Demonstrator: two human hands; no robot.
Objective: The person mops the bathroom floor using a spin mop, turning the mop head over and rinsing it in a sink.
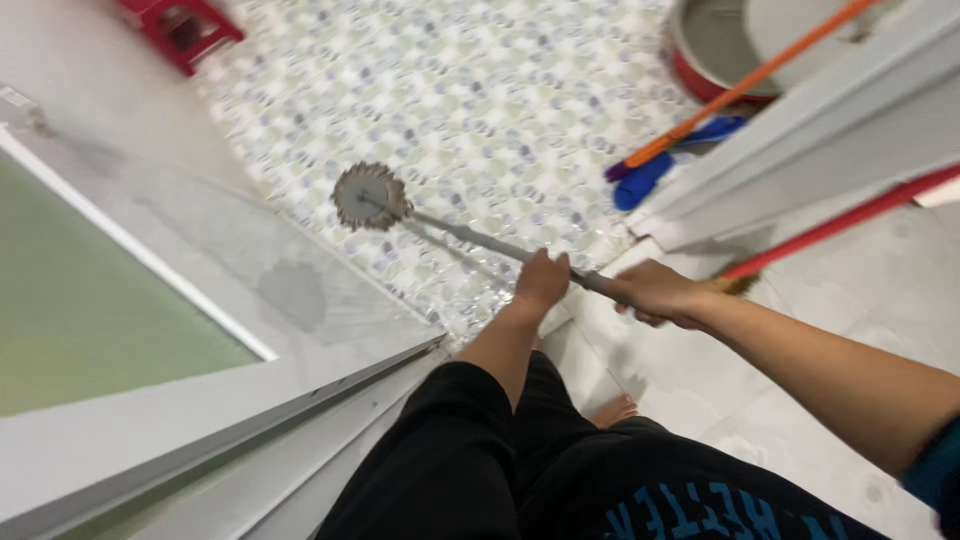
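Black trousers (pixel 470 470) fill the lower centre. Left hand (pixel 542 280) and right hand (pixel 655 292) both clenched round the grey mop handle (pixel 470 237) at mid-frame; round mop head (pixel 370 196) rests on mosaic tile floor (pixel 500 100). Orange-handled broom (pixel 740 88) upper right.

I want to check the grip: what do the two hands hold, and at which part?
Both hold the mop by its grey pole: left hand nearer the round head, right hand just behind it, farther up.
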